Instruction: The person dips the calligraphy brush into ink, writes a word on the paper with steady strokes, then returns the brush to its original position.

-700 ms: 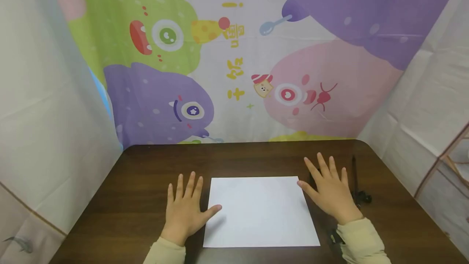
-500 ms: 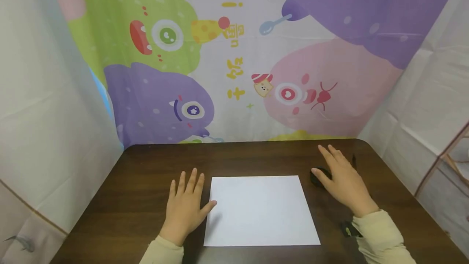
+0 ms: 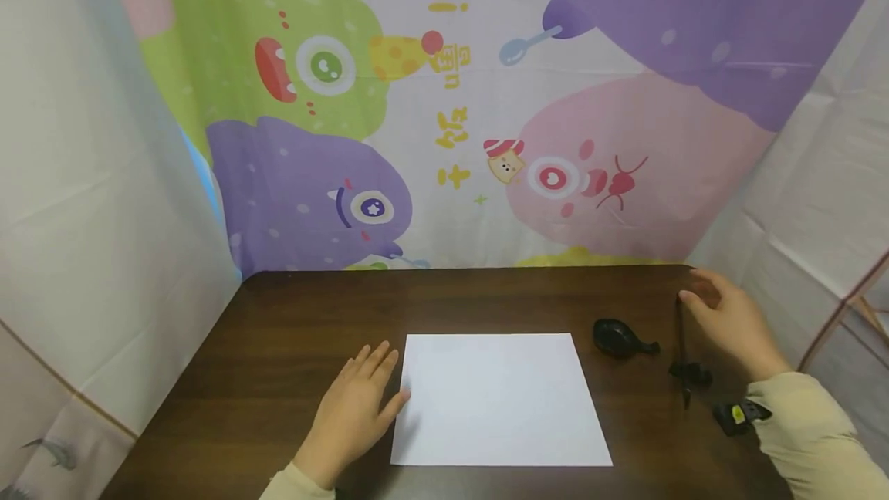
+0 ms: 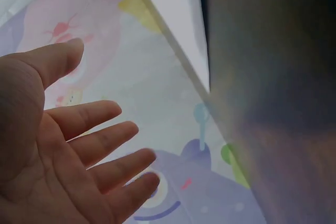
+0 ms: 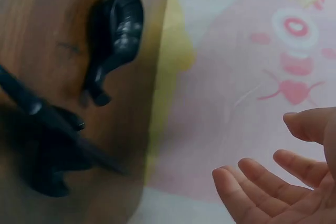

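My left hand [image 3: 354, 411], fingers straight, is beside the left edge of a white paper sheet [image 3: 500, 400], its thumb over that edge. In the left wrist view the same hand [image 4: 100, 150] holds nothing. My right hand [image 3: 739, 322] hovers by the upper end of a slim black stick, like a writing brush [image 3: 681, 334], which lies across a small black rest [image 3: 694, 373]. Whether it touches the brush is unclear in the head view; the right wrist view shows the hand [image 5: 283, 182] loosely bent, apart from it. A gourd-shaped black dish [image 3: 618, 338] lies right of the paper.
The dark wooden table [image 3: 312, 315] ends at a cartoon-printed cloth [image 3: 465, 230] behind. Pale cloths [image 3: 819, 199] hang at both sides. A small black device [image 3: 736, 417] is strapped by the right sleeve [image 3: 806, 423].
My right hand has moved right from the paper's upper right corner, past the black dish to the brush, uncovering both. My left hand has tilted slightly, its fingers drawing closer together.
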The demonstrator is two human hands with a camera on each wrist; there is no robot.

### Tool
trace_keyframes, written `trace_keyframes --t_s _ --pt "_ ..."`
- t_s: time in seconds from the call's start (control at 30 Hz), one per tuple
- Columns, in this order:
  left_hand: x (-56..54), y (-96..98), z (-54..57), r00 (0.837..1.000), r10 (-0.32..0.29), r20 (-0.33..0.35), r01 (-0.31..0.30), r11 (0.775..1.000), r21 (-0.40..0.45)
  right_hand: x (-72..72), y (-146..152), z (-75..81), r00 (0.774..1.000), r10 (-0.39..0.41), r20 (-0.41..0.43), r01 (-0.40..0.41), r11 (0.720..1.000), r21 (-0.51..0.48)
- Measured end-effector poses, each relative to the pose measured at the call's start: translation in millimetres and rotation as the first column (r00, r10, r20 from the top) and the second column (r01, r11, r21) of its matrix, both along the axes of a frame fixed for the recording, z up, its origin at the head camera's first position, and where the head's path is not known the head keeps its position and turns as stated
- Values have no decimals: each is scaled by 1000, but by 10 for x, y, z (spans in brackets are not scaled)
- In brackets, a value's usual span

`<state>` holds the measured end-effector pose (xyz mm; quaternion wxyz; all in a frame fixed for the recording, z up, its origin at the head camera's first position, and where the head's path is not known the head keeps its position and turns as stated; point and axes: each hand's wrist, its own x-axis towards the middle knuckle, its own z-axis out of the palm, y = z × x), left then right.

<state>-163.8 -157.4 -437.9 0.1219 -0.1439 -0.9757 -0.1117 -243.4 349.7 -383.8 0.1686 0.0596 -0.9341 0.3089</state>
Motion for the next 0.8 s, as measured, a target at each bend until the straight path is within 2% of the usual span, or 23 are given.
trace_keyframes --t_s 0.1,0.23,0.37,0.5,0.67,0.8 --pt "53 -5 -32 997 -30 65 29 999 23 -63 109 -90 1000 -22 -5 22 1000 5" --pt "121 -22 -74 983 -91 162 86 996 37 -124 194 -197 999 -47 23 47 999 4" --pt "159 -19 -121 967 -165 193 167 986 5 -152 221 -301 994 -56 98 57 998 -5" --pt "186 -5 -170 952 -213 222 230 972 -53 -162 213 -389 986 -63 151 62 998 14" --pt "211 -10 -218 929 -233 288 265 961 -76 -204 245 -502 981 -98 165 88 994 68" --pt "212 -9 -240 908 -219 356 265 961 -85 -236 298 -603 970 -113 218 95 991 90"
